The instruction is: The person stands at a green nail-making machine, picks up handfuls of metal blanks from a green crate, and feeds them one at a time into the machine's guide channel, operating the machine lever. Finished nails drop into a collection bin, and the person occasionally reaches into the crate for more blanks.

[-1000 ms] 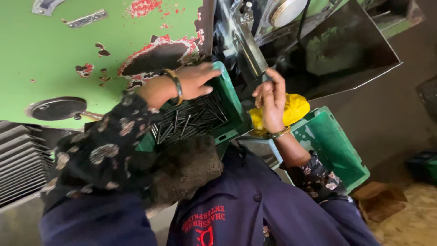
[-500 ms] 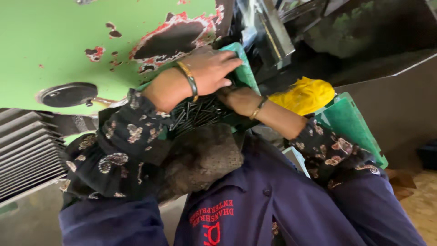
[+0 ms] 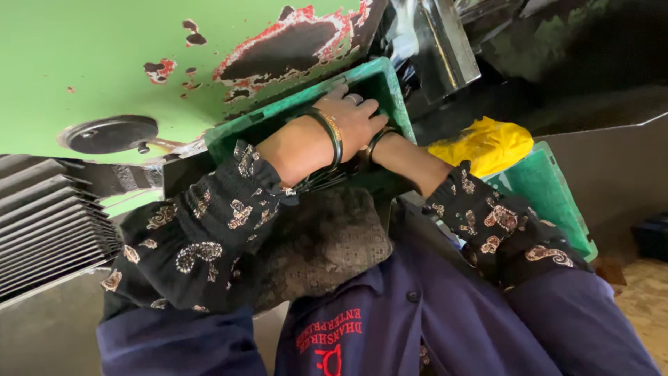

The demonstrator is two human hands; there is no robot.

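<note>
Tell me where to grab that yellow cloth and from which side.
Pinch the yellow cloth at its bunched top fold, coming from above on the person's right. It sits heaped on the second green crate, with its crumpled crest raised and free. The left hand is busy in the other green crate; the right hand is hidden behind it.

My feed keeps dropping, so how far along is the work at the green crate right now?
Done: nothing finished shows. In hand: left hand reaches into the green crate by the green machine; the right hand is hidden behind it, only its wrist showing. Left: yellow cloth sits untouched on the second crate.
</note>
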